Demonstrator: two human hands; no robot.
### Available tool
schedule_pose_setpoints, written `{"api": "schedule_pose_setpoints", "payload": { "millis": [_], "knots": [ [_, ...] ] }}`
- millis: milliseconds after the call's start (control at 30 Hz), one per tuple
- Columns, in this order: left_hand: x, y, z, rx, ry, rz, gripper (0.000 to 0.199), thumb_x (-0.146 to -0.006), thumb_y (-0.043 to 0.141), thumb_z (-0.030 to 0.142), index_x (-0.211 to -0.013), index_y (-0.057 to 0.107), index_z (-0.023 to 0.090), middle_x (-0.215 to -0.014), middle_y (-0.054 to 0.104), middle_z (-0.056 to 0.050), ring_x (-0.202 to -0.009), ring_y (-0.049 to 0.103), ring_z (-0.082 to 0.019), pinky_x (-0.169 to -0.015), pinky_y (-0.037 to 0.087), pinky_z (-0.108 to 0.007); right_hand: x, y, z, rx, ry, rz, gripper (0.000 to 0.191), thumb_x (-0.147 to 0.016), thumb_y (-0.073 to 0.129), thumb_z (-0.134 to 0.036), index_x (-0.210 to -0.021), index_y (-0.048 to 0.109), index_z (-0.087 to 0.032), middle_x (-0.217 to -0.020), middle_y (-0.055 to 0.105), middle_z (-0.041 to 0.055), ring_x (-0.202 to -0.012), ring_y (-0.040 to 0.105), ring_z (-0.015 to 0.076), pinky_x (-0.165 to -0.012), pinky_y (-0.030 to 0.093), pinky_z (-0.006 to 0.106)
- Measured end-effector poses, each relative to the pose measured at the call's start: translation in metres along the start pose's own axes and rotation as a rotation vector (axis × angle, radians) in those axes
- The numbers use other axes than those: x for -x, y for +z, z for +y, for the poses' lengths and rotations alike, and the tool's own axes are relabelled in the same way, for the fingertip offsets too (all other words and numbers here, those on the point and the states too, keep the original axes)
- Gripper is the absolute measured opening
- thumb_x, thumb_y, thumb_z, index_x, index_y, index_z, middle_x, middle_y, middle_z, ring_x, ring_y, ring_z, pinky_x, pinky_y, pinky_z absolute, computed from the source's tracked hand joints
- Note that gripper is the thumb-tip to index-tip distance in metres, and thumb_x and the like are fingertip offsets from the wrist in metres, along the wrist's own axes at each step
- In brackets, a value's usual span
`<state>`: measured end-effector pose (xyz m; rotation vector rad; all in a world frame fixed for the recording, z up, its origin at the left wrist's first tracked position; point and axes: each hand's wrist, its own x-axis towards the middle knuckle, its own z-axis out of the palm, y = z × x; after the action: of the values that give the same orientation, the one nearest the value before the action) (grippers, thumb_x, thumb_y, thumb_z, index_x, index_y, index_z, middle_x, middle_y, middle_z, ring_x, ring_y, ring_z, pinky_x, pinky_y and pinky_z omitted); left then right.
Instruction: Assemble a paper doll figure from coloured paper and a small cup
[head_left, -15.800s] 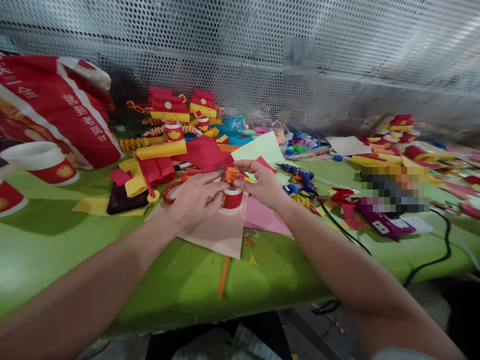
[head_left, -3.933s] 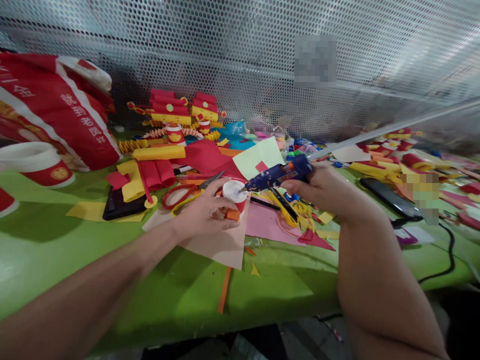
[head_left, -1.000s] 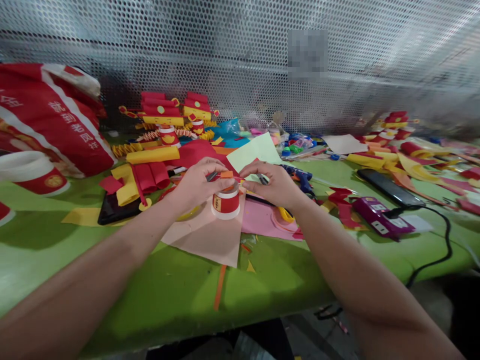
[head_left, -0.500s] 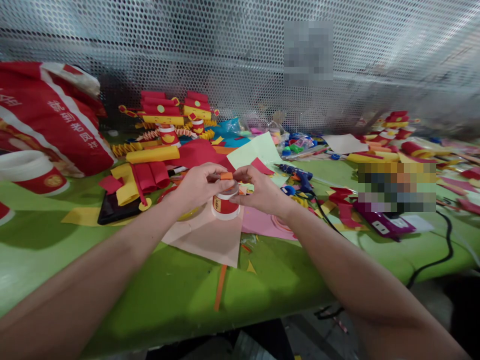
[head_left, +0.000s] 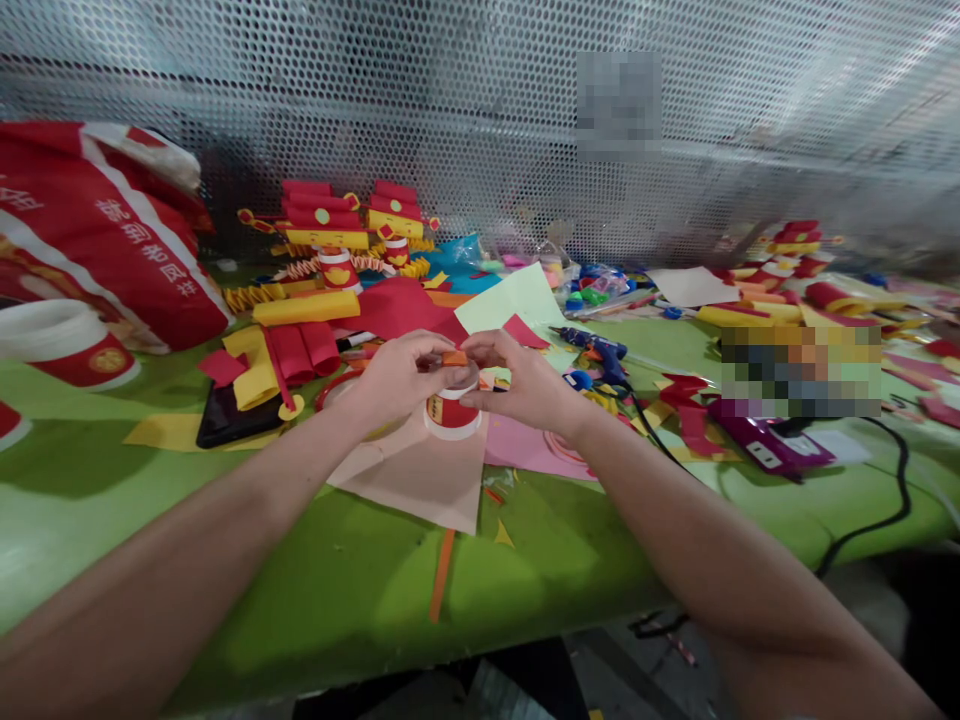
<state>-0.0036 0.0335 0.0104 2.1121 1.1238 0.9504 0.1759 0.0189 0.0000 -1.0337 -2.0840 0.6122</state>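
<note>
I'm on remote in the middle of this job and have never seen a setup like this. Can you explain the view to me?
There is no machine here: you see a person's bare left hand and right hand. The only camera is worn on the head, looking forward and down.

The hands meet around an orange paper piece at the top of a small red-and-white cup; which fingertips hold it is too small to tell. Beneath the cup is a peach paper sheet on the green table.

A blue glue gun lies beyond the right hand. To the left are a dark phone and a larger cup.
</note>
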Motion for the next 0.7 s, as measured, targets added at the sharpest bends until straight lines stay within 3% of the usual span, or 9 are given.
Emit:
{"api": "schedule_pose_setpoints", "payload": {
  "millis": [333, 467, 567, 700],
  "knots": [
    [0.005, 0.002, -0.001, 0.117, 0.023, -0.050, 0.020, -0.075, 0.058, 0.033, -0.086, 0.070, 0.021, -0.093, 0.068, -0.003, -0.090, 0.061, -0.019, -0.077, 0.048, -0.031, -0.002, -0.004, -0.003, 0.140, -0.106, -0.042, 0.027, -0.068, 0.064, -0.018, -0.095, 0.061, -0.021, -0.096, 0.067, 0.0031, -0.085, 0.061, 0.0165, -0.077, 0.047, 0.031],
    [0.011, 0.003, -0.003, 0.243, -0.031, 0.025, 0.031, -0.076, 0.055, 0.035, -0.101, 0.065, 0.018, -0.101, 0.068, -0.008, -0.092, 0.062, -0.021, -0.078, 0.049, -0.033, -0.002, -0.004, 0.000, 0.120, -0.095, -0.028, 0.026, -0.067, 0.064, -0.018, -0.092, 0.062, -0.022, -0.095, 0.068, 0.0022, -0.084, 0.061, 0.0161, -0.077, 0.046, 0.031],
    [0.015, 0.001, -0.004, 0.176, 0.010, 0.083, 0.024, -0.077, 0.052, 0.030, -0.092, 0.066, 0.019, -0.105, 0.067, -0.009, -0.099, 0.061, -0.022, -0.086, 0.047, -0.035, -0.002, -0.005, 0.001, 0.100, -0.098, -0.034, 0.025, -0.067, 0.065, -0.018, -0.091, 0.062, -0.022, -0.097, 0.068, 0.0024, -0.088, 0.061, 0.0168, -0.079, 0.046, 0.032],
    [0.017, -0.002, -0.004, 0.061, 0.106, 0.064, 0.022, -0.076, 0.049, 0.022, -0.082, 0.069, 0.020, -0.106, 0.067, -0.009, -0.109, 0.056, -0.023, -0.094, 0.042, -0.038, -0.003, -0.006, 0.003, 0.096, -0.098, -0.047, 0.025, -0.067, 0.066, -0.018, -0.091, 0.063, -0.021, -0.093, 0.068, 0.0032, -0.086, 0.061, 0.0167, -0.078, 0.045, 0.032]
  ]
}}
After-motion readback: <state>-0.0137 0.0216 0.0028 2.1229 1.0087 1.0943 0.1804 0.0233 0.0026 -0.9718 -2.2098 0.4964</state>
